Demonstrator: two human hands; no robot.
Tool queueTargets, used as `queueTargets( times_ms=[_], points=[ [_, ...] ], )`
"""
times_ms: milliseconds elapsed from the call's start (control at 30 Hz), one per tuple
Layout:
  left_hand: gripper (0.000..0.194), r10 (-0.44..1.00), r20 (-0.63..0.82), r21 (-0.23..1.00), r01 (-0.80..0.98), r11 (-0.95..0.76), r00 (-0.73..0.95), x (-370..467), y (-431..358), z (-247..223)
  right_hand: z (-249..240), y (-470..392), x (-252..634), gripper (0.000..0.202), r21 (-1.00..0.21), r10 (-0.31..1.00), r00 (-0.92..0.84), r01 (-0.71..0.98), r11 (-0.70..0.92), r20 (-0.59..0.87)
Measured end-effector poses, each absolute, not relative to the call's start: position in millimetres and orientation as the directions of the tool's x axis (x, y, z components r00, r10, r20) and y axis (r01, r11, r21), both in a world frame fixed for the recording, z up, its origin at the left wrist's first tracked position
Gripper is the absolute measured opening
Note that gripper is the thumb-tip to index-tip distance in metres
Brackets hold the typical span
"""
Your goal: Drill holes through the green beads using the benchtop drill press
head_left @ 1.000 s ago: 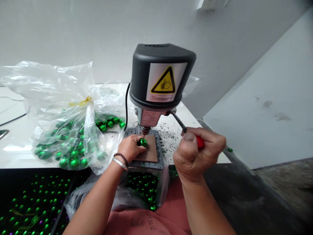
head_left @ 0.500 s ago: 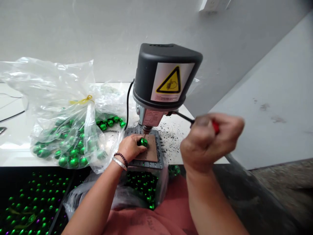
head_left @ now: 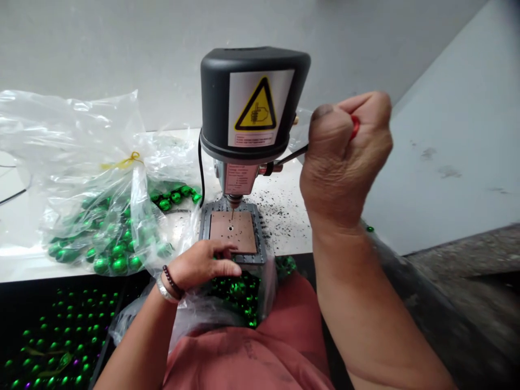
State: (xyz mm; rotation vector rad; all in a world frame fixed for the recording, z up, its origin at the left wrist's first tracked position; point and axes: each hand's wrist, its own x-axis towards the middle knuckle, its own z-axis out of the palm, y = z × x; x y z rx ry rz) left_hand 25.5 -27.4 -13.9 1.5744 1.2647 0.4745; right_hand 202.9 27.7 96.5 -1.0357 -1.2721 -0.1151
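My right hand [head_left: 345,157] is wrapped round the red-ended lever [head_left: 296,153] of a small bench drill press [head_left: 239,65]. My left hand [head_left: 205,264] is at the near edge of the drill's base, thumb apart from the curled fingers, with no ball showing in it. Beneath the chuck, the thin drill bit [head_left: 233,214] stands clear above a brown board [head_left: 221,233] with a small hole in it. Just below my left hand, an open clear bag [head_left: 266,292] of shiny green balls [head_left: 241,303] lies near my lap.
A tied clear plastic bag [head_left: 114,135] of green balls [head_left: 117,250] lies left on the white table [head_left: 292,233]. Dark shavings [head_left: 274,211] are scattered right of the base. More green balls [head_left: 52,330] sit in a dark container at lower left. A black cable [head_left: 201,173] hangs behind.
My left hand has drawn back from under the bit towards me, and the green ball has left it. My right hand has swung the lever up, and the bit is raised.
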Motion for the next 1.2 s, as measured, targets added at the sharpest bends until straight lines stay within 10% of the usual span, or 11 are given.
queueTargets(
  times_ms=[100, 200, 367, 700, 867, 1000, 1200],
  points=[
    [0.054, 0.932, -0.344, 0.938, 0.007, 0.345, 0.118, 29, -27, -20, 97, 27, 204, 0.02, -0.57, 0.463, 0.342, 0.588, 0.574, 0.818],
    [0.059, 0.86, -0.499, 0.732, -0.477, 0.486, 0.11, 31, -27, -19, 95, 27, 204, 0.02, -0.596, 0.481, 0.358, 0.557, 0.578, 0.8],
    [0.029, 0.835, -0.529, 0.56, -0.676, 0.479, 0.154, 28, -29, -11, 91, 27, 204, 0.019, -0.604, 0.49, 0.357, 0.534, 0.591, 0.795],
    [0.02, 0.93, -0.367, 0.807, -0.505, 0.305, -0.026, 28, -32, -29, 90, 25, 205, 0.019, -0.588, 0.464, 0.364, 0.538, 0.604, 0.808],
    [0.043, 0.972, -0.219, 0.975, -0.045, 0.216, -0.089, 25, -25, -36, 88, 22, 205, 0.018, -0.572, 0.455, 0.348, 0.541, 0.617, 0.819],
    [0.049, 0.99, -0.094, 0.927, 0.353, 0.125, -0.103, 25, -14, -40, 93, 25, 206, 0.018, -0.554, 0.437, 0.34, 0.542, 0.632, 0.832],
    [0.037, 0.991, -0.128, 0.916, 0.378, 0.133, -0.041, 35, 0, -37, 116, 53, 211, 0.026, -0.614, 0.564, 0.283, 0.548, 0.568, 0.776]
  ],
)
